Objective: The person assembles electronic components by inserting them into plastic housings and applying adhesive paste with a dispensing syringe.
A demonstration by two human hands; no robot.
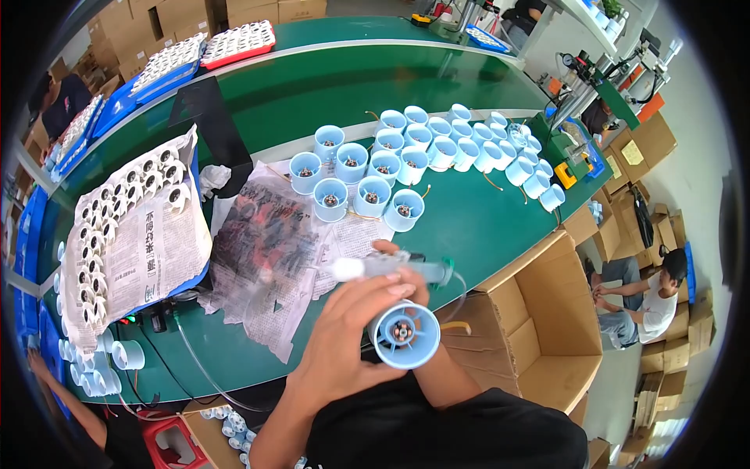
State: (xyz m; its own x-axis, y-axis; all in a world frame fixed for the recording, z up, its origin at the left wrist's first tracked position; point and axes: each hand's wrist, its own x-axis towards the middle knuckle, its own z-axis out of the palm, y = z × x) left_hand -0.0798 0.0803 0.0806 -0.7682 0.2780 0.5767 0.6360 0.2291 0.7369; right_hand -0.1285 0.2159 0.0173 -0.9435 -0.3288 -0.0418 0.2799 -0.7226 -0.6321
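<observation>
A light blue plastic cup-shaped housing (426,344) is gripped by my left hand (336,336), thumb and fingers pressed to its side. Its open end faces up and shows a small copper-wound motor core (402,332) in the middle. Behind it, my right hand (414,291) is wrapped round a clear dispensing syringe (426,271), partly hidden by the left fingers. The syringe lies nearly level, its whitish end to the left and a thin hose at its right end. A yellow-orange wire (457,326) sticks out to the right of the housing.
Many similar blue housings (373,195) stand on the green bench (461,227). To the left, a newspaper-lined tray (168,242) carries white fan wheels (94,258). An open cardboard box (551,313) stands at the right edge; a seated person (648,305) is beyond it.
</observation>
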